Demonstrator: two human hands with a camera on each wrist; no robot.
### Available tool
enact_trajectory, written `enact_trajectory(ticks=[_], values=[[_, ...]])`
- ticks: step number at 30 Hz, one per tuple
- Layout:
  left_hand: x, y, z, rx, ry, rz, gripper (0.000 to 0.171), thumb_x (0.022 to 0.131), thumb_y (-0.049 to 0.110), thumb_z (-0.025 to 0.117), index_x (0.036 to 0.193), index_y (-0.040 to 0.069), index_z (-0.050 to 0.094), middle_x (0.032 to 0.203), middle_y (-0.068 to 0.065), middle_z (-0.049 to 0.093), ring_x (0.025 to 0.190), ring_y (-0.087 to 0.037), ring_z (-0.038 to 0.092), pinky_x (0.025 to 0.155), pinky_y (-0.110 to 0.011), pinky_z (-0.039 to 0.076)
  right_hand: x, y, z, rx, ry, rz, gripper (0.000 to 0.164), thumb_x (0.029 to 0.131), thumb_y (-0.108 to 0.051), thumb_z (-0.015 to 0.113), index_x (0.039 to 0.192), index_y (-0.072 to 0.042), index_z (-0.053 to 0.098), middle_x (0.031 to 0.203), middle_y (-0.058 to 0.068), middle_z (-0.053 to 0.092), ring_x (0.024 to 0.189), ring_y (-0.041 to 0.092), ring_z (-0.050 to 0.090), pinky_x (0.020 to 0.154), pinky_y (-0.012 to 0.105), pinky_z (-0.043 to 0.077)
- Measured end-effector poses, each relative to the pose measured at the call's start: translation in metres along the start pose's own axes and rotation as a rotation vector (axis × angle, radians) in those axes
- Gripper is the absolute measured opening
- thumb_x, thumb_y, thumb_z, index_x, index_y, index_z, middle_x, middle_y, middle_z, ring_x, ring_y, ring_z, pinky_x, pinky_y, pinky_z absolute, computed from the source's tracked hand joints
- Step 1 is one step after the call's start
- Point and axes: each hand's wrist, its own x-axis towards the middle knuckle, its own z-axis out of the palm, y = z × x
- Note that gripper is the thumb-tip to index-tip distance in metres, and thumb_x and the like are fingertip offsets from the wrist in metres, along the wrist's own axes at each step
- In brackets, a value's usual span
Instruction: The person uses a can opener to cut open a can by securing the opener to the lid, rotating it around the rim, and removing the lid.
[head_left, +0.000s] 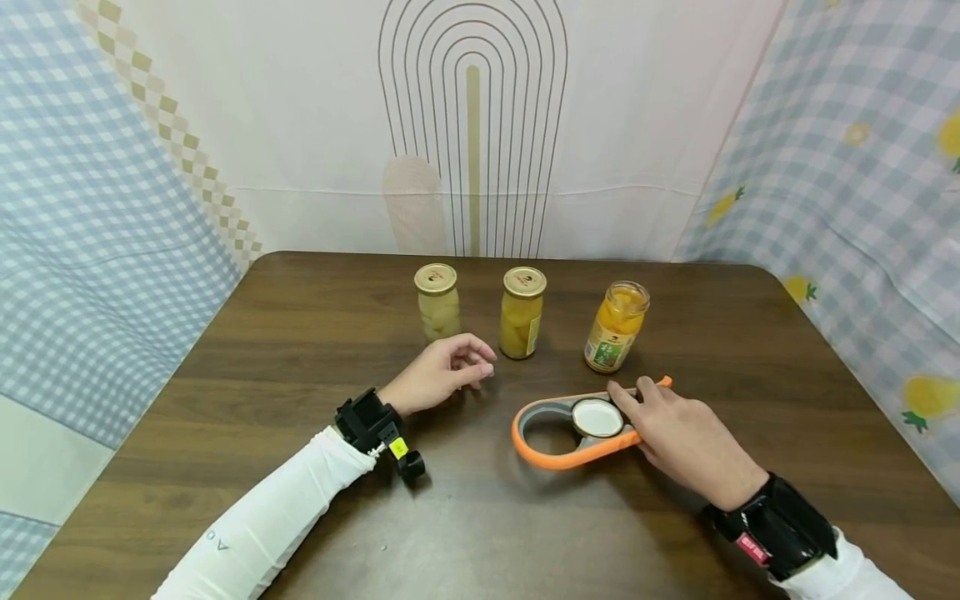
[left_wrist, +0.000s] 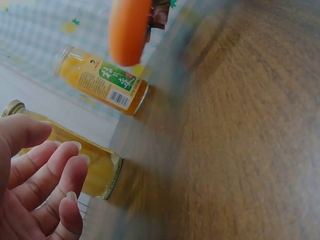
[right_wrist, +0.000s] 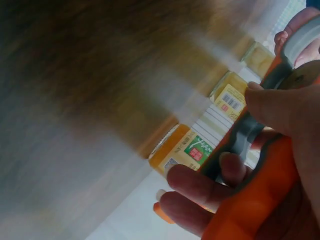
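One orange-and-grey opener (head_left: 592, 452) is held above the table (head_left: 465, 525) and is the reference for all positions below, taken from the head view. A round lid (head_left: 597, 418), pale underside facing up, sits between the two arms of the opener, between its bare loop end and the handles. The right hand (head_left: 693, 437) is at the right end of the opener; its digits are curled around the handles in a firm grip, with one fingertip just beside the lid. Contact between that fingertip and the lid cannot be determined. The left hand (head_left: 438, 375) is to the left of the opener and slightly beyond it; it holds nothing, its fingers are loosely bent, and a narrow gap separates thumb and fingertips. Beyond the right half of the opener stands a jar with orange contents (head_left: 617, 329), its glass mouth exposed and a green panel on its label. Beyond the left end of the opener stands a yellow jar (head_left: 520, 321), capped with a gold lid. Beyond and left of the opener stands a pale jar (head_left: 438, 310), likewise capped in gold; the left hand hides part of its base, and contact cannot be determined. Farthest beyond the opener hangs a white cloth (head_left: 315, 108) printed with arches.
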Motion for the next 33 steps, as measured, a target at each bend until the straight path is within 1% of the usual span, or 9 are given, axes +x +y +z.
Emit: enact_trajectory(ticks=[7, 11, 17, 25, 33], values=[[0.0001, 0.0003, -0.0006, 0.014, 0.002, 0.0, 0.024, 0.1, 0.014, 0.065, 0.119, 0.0, 0.063, 0.101, -0.024, 0.069, 0.082, -0.034, 0.069, 0.064, -0.034, 0.054, -0.0019, 0.0027, 0.0011, -0.002, -0.042, 0.011, 0.064, 0.069, -0.012, 0.09, 0.127, -0.006, 0.065, 0.088, 0.013, 0.057, 0.066, 0.016, 0.054, 0.046, 0.028, 0.046], [0.0005, -0.0002, -0.0002, 0.011, 0.001, -0.005, 0.025, 0.1, 0.014, 0.065, 0.119, -0.001, 0.062, 0.1, -0.024, 0.069, 0.082, -0.034, 0.069, 0.063, -0.032, 0.053, -0.0025, 0.0031, 0.0013, 0.002, -0.05, 0.013, 0.062, 0.069, -0.011, 0.09, 0.126, -0.005, 0.065, 0.087, 0.013, 0.057, 0.061, 0.014, 0.05, 0.043, 0.027, 0.043], [0.0004, -0.0005, 0.0004, 0.013, -0.005, -0.002, 0.025, 0.1, 0.013, 0.065, 0.119, -0.002, 0.062, 0.1, -0.023, 0.07, 0.082, -0.033, 0.069, 0.065, -0.033, 0.054, -0.0041, 0.003, 0.0018, -0.009, -0.076, 0.011, 0.06, 0.07, -0.012, 0.089, 0.124, -0.005, 0.065, 0.088, 0.014, 0.059, 0.055, 0.01, 0.045, 0.042, 0.024, 0.041], [-0.0001, -0.0009, 0.0002, 0.015, -0.012, 0.009, 0.025, 0.1, 0.014, 0.065, 0.12, -0.002, 0.062, 0.1, -0.023, 0.07, 0.082, -0.032, 0.069, 0.067, -0.034, 0.055, -0.0048, 0.0044, 0.0026, 0.001, -0.118, 0.021, 0.059, 0.071, -0.012, 0.089, 0.125, -0.004, 0.065, 0.091, 0.016, 0.061, 0.056, 0.012, 0.049, 0.044, 0.025, 0.043], [0.0008, -0.0032, 0.0006, 0.01, -0.014, 0.014, 0.026, 0.1, 0.014, 0.065, 0.12, -0.001, 0.061, 0.101, -0.023, 0.069, 0.082, -0.032, 0.07, 0.068, -0.033, 0.055, -0.0039, 0.0041, 0.0037, -0.006, -0.137, 0.028, 0.056, 0.073, -0.011, 0.088, 0.124, -0.004, 0.066, 0.09, 0.016, 0.061, 0.053, 0.01, 0.044, 0.042, 0.023, 0.038]])
